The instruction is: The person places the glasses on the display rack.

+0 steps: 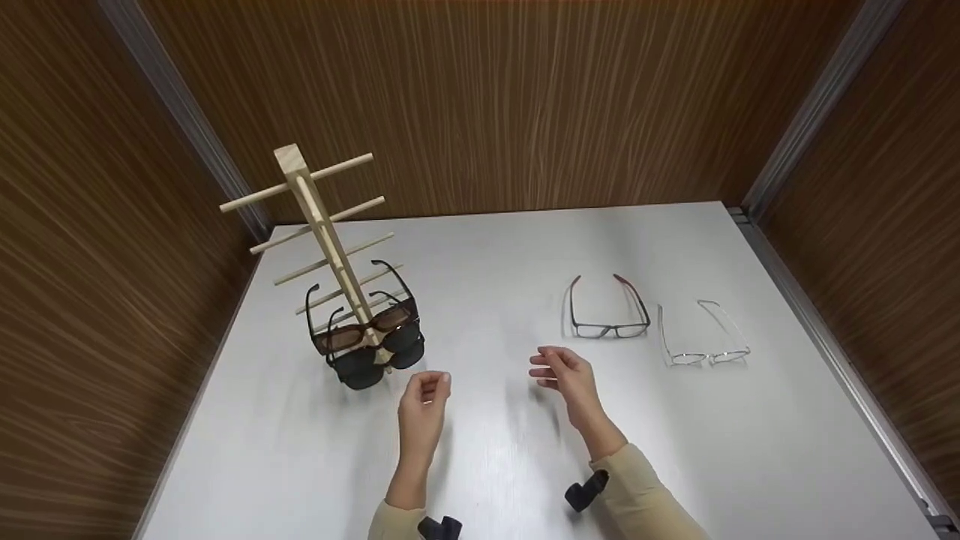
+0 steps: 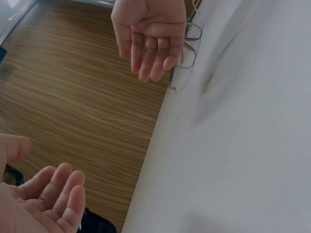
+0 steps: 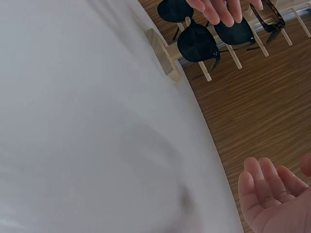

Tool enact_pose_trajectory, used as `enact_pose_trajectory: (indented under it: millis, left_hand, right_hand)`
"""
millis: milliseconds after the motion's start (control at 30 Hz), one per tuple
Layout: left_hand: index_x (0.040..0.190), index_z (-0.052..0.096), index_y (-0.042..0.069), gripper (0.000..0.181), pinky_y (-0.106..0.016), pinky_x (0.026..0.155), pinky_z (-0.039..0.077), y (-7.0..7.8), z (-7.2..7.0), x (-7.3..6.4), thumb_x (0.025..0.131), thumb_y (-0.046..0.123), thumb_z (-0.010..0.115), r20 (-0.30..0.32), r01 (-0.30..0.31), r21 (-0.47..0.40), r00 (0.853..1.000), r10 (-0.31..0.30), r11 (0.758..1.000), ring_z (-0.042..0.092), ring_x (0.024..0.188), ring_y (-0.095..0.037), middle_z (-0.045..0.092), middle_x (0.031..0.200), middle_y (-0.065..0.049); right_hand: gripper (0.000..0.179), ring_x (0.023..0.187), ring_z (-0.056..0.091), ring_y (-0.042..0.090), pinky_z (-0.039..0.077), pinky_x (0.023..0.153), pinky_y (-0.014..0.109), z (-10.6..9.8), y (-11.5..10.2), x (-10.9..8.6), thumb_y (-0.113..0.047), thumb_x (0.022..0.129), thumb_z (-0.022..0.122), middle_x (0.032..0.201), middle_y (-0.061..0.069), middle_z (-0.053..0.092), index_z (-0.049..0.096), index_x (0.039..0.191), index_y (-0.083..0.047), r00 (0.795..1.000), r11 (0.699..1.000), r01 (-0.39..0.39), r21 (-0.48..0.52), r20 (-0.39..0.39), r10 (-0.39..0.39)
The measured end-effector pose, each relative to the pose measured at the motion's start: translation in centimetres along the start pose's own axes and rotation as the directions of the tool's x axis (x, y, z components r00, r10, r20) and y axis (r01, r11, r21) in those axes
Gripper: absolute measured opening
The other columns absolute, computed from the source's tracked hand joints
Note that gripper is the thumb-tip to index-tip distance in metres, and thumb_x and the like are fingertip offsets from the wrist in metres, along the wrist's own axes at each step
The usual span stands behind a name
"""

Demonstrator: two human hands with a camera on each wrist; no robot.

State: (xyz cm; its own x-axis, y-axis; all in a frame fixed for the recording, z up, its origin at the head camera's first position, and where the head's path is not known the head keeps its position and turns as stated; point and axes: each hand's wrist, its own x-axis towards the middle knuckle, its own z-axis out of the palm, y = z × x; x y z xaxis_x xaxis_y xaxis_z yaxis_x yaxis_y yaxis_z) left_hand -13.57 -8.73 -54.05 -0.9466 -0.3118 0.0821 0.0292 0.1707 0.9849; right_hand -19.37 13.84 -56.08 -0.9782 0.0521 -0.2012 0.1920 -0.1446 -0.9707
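My left hand point(image 1: 421, 420) hovers over the white table just right of the lower end of a wooden eyewear rack point(image 1: 324, 232), its fingers loosely bent and holding nothing. Sunglasses with brownish lenses point(image 1: 343, 339) hang on the rack, above black sunglasses point(image 1: 360, 369) on the lowest rungs. To the right, my right hand point(image 1: 574, 386) is also in the air with relaxed fingers and nothing in them. Nearest to it lie dark-framed eyeglasses point(image 1: 631, 330) with reddish temple tips. Clear-framed eyeglasses point(image 1: 688, 359) lie farther right. Both palms appear bare in the wrist views.
The white table point(image 1: 480, 285) is bounded by wood-grain panels point(image 1: 480, 112) at the back and both sides. Bare rungs point(image 1: 349, 165) stick out from the rack's upper part. A metal rail point(image 1: 832, 360) runs along the right edge.
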Motion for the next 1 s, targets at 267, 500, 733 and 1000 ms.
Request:
enact_pose_trajectory:
  millis: [267,500,733,1000]
  left_hand:
    - [0.099,0.061,0.005,0.022,-0.029,0.069,0.046,-0.5,1.7,0.3,0.091,0.026,0.062,0.051,0.025,0.009,0.998,-0.025,1.000,0.056,0.078,-0.016,0.060,0.086,-0.003]
    - [0.099,0.061,0.004,0.022,-0.027,0.070,0.046,-0.5,3.7,0.5,0.090,0.024,0.062,0.099,0.017,-0.015,0.995,-0.015,1.000,0.057,0.076,-0.015,0.060,0.084,-0.003]
    - [0.100,0.060,-0.001,0.019,-0.029,0.070,0.047,0.6,5.6,0.3,0.091,0.016,0.061,0.150,0.046,-0.043,0.988,-0.039,0.998,0.058,0.077,-0.018,0.060,0.085,-0.006]
    - [0.103,0.058,0.002,0.030,-0.031,0.069,0.051,-1.0,8.8,0.3,0.091,0.029,0.060,0.250,0.193,-0.176,0.957,-0.146,0.965,0.061,0.080,-0.019,0.061,0.088,-0.005]
  right_hand:
    - [0.032,0.088,0.065,0.027,0.053,0.073,0.034,-1.6,0.0,-0.2,-0.018,0.097,0.051,0.102,0.017,0.065,0.056,0.117,0.006,0.996,1.000,-0.018,0.002,-0.085,0.018]
    - [0.028,0.089,0.065,0.024,0.053,0.074,0.033,-3.3,-0.1,-0.2,-0.017,0.098,0.049,0.102,0.014,0.065,0.057,0.117,0.001,0.990,0.999,-0.034,0.000,-0.136,0.034]
    - [0.032,0.092,0.064,0.027,0.053,0.076,0.034,-4.8,-0.4,-0.4,-0.017,0.097,0.049,0.105,0.016,0.065,0.053,0.122,0.003,0.987,1.000,-0.025,0.002,-0.157,0.025]
    - [0.037,0.091,0.064,0.027,0.053,0.076,0.034,-7.1,-0.5,-0.5,-0.018,0.099,0.048,0.103,0.014,0.065,0.045,0.129,0.004,0.981,1.000,-0.003,-0.017,-0.195,0.000]
